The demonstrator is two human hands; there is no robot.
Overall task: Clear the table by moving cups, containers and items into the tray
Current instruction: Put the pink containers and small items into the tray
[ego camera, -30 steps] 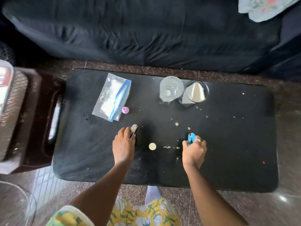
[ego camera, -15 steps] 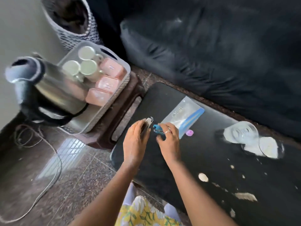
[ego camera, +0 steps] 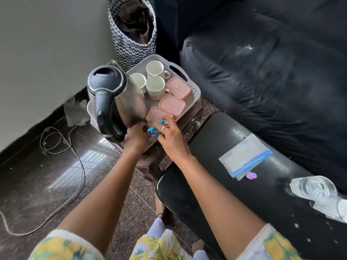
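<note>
Over the near edge of the tray [ego camera: 195,91], the right hand [ego camera: 171,140] pinches a small blue clip [ego camera: 152,131] just beside the nearest pink box [ego camera: 155,113]. The left hand [ego camera: 135,137] curls next to the kettle [ego camera: 112,102]; whether it grips anything I cannot tell. A zip bag [ego camera: 244,158] lies on the table [ego camera: 206,175].

Tray [ego camera: 196,91] nearly full. Kettle [ego camera: 114,98] blocks its left side, three cups [ego camera: 155,87] fill the far end, three pink containers [ego camera: 171,105] line the right edge. Only gap is the near corner, and left hand [ego camera: 135,137] plus right hand [ego camera: 171,138] pinching a blue item [ego camera: 153,130] crowd it. Open passage over table [ego camera: 197,184] between its tray-side end and zip bag [ego camera: 244,158].
</note>
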